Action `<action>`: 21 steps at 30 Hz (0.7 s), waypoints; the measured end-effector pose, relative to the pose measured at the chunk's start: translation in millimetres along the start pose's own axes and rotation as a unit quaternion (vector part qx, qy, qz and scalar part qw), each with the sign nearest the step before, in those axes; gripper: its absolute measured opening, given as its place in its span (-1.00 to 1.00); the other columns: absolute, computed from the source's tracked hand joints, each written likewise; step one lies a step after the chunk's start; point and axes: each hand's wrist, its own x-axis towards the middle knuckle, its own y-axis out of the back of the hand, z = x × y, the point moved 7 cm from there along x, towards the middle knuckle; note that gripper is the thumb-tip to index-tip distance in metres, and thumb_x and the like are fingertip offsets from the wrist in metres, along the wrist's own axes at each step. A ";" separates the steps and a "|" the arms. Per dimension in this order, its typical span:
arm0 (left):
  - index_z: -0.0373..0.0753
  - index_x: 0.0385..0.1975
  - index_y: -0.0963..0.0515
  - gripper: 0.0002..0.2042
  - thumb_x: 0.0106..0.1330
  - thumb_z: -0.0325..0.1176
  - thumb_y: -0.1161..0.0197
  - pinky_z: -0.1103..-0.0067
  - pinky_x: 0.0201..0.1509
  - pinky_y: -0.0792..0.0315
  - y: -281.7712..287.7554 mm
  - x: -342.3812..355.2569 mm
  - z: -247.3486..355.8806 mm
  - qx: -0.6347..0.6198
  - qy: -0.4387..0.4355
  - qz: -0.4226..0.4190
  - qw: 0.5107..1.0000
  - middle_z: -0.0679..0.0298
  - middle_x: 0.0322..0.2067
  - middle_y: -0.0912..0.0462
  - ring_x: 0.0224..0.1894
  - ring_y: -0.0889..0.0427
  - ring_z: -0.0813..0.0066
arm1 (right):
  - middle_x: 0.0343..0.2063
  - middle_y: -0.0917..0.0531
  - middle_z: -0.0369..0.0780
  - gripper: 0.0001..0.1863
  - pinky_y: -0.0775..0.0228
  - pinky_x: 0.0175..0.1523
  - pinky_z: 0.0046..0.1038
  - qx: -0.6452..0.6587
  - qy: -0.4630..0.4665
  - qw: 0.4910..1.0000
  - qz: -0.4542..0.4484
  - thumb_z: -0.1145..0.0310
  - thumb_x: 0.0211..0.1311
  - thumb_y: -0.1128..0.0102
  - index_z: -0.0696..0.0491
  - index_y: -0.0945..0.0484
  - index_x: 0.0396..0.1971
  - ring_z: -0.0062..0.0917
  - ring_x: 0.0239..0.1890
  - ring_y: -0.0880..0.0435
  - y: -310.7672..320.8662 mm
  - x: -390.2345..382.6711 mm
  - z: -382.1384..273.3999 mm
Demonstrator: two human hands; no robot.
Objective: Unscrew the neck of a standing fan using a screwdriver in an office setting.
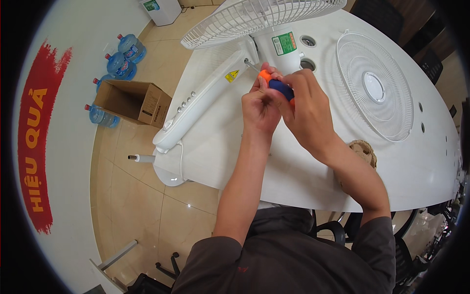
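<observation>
A white fan body (205, 95) lies on its side along the table's left part, its buttons near the lower end. Its tip touching the neck of the body, a screwdriver (280, 89) with an orange and blue handle is held at a slant. My right hand (313, 112) is closed round the back of that handle. My left hand (261, 109) pinches its front end near the shaft. Beyond the hands are the white motor housing (269, 44) and a white wire grille (245, 22). The screw at the tip is too small to make out.
On the white table (313, 181), a round front grille (374, 85) lies at right, with a moulded brown cardboard piece (363, 152) by my right forearm. An open cardboard box (132, 103) and several blue water bottles (121, 66) stand on the floor at left. A metal-tipped pole (142, 158) juts past the table edge.
</observation>
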 end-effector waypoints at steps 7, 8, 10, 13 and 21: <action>-0.31 0.08 -0.33 -0.72 0.52 -0.29 0.04 0.46 0.24 -0.48 -12.3 -1.0 -11.5 -0.030 0.023 -0.006 0.999 0.17 -0.05 -0.44 0.03 -0.49 0.37 | -0.27 -0.53 -0.14 -0.63 -0.50 -0.27 -0.35 0.020 0.164 0.981 0.098 0.43 0.02 -0.42 0.21 -0.53 -0.17 -0.29 -0.29 -0.57 6.8 2.9 -9.4; -0.31 0.08 -0.33 -0.72 0.52 -0.29 0.04 0.46 0.24 -0.48 -12.8 0.1 -8.5 -0.030 0.023 -0.006 0.999 0.17 -0.05 -0.44 0.03 -0.49 0.37 | -0.27 -0.54 -0.14 -0.59 -0.50 -0.28 -0.35 0.018 0.149 0.985 0.090 0.40 0.01 -0.43 0.21 -0.52 -0.13 -0.29 -0.30 -0.57 5.8 2.8 -7.0; -0.28 -0.01 -0.36 -0.73 0.51 -0.21 0.00 0.47 0.16 -0.50 -3.5 1.5 -1.4 0.068 0.027 0.070 0.995 0.20 -0.14 -0.46 -0.07 -0.52 0.38 | -0.28 -0.54 -0.14 -0.54 -0.49 -0.30 -0.36 0.017 0.134 0.987 0.083 0.38 0.00 -0.44 0.20 -0.51 -0.10 -0.28 -0.31 -0.58 6.3 2.2 -5.2; -0.26 -0.07 -0.37 -0.72 0.49 -0.16 -0.03 0.49 0.07 -0.50 -6.7 5.1 -1.4 0.128 -0.029 0.070 0.989 0.23 -0.22 -0.45 -0.16 -0.50 0.40 | -0.35 -0.57 -0.13 -0.51 -0.48 -0.33 -0.37 -0.026 0.102 0.989 0.108 0.32 -0.01 -0.46 0.17 -0.47 -0.10 -0.27 -0.36 -0.60 13.8 -5.8 -6.0; -0.24 -0.11 -0.40 -0.73 0.50 -0.14 -0.03 0.46 0.04 -0.48 -21.7 5.0 -7.6 0.029 -0.004 0.090 0.996 0.23 -0.21 -0.49 -0.13 -0.52 0.41 | -0.49 -0.53 -0.17 -0.67 -0.43 -0.43 -0.36 0.026 0.020 0.999 0.017 0.45 0.01 -0.38 0.16 -0.46 -0.24 -0.30 -0.45 -0.58 2.7 -6.3 5.9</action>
